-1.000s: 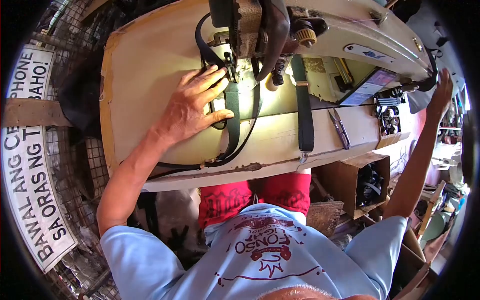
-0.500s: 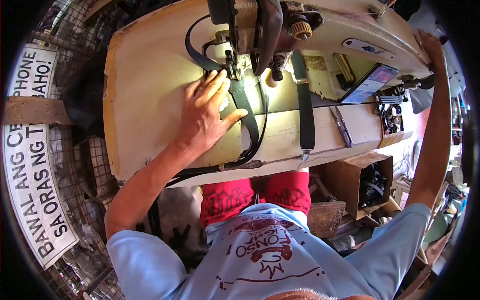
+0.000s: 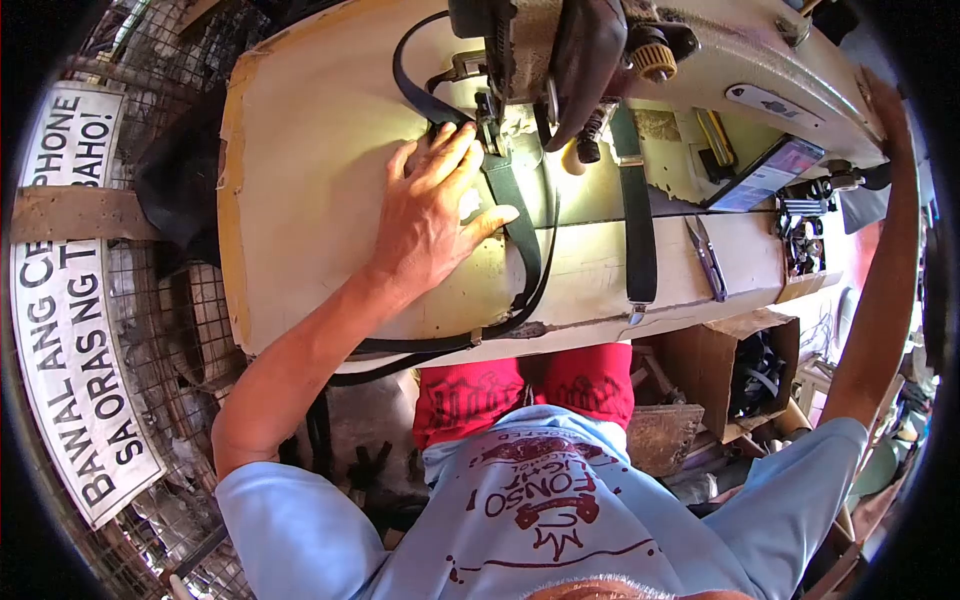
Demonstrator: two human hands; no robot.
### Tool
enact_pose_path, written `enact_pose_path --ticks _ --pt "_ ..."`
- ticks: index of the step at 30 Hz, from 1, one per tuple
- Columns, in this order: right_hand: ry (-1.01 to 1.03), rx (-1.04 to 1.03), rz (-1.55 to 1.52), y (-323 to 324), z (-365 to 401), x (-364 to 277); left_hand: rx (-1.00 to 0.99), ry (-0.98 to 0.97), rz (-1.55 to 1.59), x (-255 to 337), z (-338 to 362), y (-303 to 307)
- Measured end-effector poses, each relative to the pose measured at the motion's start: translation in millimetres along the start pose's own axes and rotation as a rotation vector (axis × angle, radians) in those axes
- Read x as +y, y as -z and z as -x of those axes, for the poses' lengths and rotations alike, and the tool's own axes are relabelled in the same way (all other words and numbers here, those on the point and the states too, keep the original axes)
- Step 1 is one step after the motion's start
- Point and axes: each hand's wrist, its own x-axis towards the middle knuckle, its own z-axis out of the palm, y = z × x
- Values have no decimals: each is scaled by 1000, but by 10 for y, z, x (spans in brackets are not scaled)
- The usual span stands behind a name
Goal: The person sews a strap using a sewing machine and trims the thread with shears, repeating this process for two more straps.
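My left hand (image 3: 430, 215) lies on the pale sewing table with its fingers stretched out. Its fingertips press on a dark elastic strap (image 3: 513, 212) beside the presser foot (image 3: 489, 125) of a sewing machine (image 3: 740, 50). The strap runs under the foot, loops behind it, and another stretch curves down to the table's front edge. At the far right end of the machine is my right hand (image 3: 885, 105), dim and blurred, its fingers not clear. A second dark strap (image 3: 638, 220) with a metal clip lies across the table, right of the needle area.
Thread snips (image 3: 707, 258), a phone (image 3: 768, 172) and a small box of bobbins (image 3: 803, 240) sit on the table's right side. Below stands a cardboard box (image 3: 722, 375) with dark material inside. Wire mesh (image 3: 185, 400) and a lettered sign (image 3: 75, 300) are at left.
The whole view has shifted, so the table and machine appear farther right. My left hand stays on the strap by the presser foot. The right hand, still at the machine's end, looks more blurred.
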Motion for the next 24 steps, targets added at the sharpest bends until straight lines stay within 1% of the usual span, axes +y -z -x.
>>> enact_pose_path --ticks 1,3,5,6,7,8,10,14,15,18,21,22,24 --pt "-71 -7 -171 -45 -66 49 9 8 -2 -7 -4 -12" --pt "-202 -26 -407 -69 -101 70 19 19 -3 -9 5 -49" --pt "-320 -87 -493 -66 -102 46 17 17 8 -1 16 -49" --pt "-364 -150 -424 -56 -145 49 20 14 11 -1 6 -39" --pt "-199 12 -443 -298 -214 277 20 15 7 -1 -8 -35" --pt "-31 173 -457 -772 -320 717 19 18 4 4 -9 -36" --pt "48 276 -492 -997 -354 910 25 23 5 7 -7 -42" --pt "-323 39 -584 -339 -134 207 45 46 8 20 -1 -61" --pt "-418 -18 -604 -214 -86 125 53 53 5 23 -17 -59" --pt "26 -99 232 -29 -44 74 39 80 -15 19 -28 -91" --pt "-475 -86 -587 -310 -276 231 50 90 -4 6 -20 -124" --pt "-343 -93 -358 -327 -255 263 48 103 -3 20 -24 -125" --pt "-78 -96 98 -148 -112 175 40 107 -12 32 -11 -118"
